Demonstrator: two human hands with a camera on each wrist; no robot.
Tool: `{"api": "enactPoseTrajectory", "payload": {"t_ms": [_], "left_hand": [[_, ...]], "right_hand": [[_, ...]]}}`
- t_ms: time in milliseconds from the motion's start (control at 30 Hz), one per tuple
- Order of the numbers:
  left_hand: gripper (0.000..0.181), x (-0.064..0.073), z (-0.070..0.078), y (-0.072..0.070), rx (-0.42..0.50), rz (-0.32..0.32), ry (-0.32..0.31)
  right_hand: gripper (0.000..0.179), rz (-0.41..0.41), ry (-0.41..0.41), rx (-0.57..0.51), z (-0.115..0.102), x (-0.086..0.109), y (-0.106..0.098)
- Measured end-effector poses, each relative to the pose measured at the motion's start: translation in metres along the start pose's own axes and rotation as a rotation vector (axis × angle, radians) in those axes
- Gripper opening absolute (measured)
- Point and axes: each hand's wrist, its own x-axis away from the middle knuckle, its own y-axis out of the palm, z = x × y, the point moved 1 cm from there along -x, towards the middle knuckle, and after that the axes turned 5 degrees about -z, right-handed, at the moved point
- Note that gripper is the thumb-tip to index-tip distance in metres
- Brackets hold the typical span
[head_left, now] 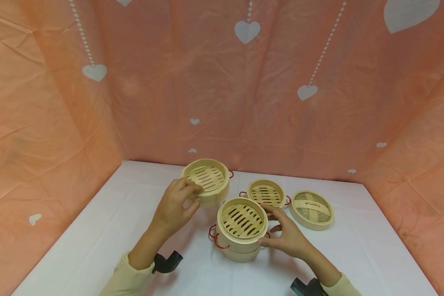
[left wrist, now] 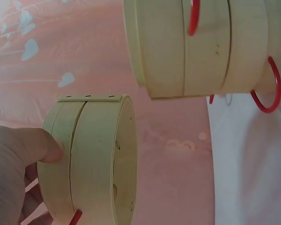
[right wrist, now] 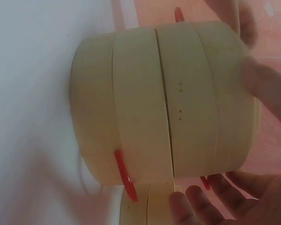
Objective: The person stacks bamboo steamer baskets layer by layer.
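My left hand [head_left: 176, 202] grips the near left side of a round bamboo steamer basket [head_left: 222, 194] with a slatted floor. The basket is tilted and raised above the table, with a red handle at its far right side. In the left wrist view, the thumb presses on the wall of this basket [left wrist: 96, 154]. A stack of bamboo steamer baskets [head_left: 240, 247] with red wire handles stands at the middle, its slatted top tier facing up. My right hand [head_left: 286, 236] holds the stack's right side near the upper rim, thumb on the near side and fingers farther back.
Behind the stack sits a smaller bamboo steamer basket [head_left: 265, 192] with red handles. To its right lies a woven bamboo lid [head_left: 311, 209] with a small handle. The white table [head_left: 133, 197] is enclosed by an orange cloth [head_left: 214, 82] with white hearts.
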Motion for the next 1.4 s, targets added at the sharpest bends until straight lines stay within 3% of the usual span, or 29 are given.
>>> {"api": "enactPoseTrajectory", "payload": {"t_ms": [300,1067,1400], "left_hand": [[0.024,-0.006,0.01,-0.002,0.029,0.034,0.079],[0.024,-0.008,0.025,0.006,0.08,-0.001,0.139],[0.022,-0.008,0.032,0.006,0.092,-0.022,0.128]], "right_hand": [[0.087,0.006,-0.004,0.001,-0.001,0.001,0.0],[0.086,0.004,0.011,0.009,0.001,0.001,0.0],[0.086,-0.003,0.011,-0.003,0.002,0.0,0.001]]}}
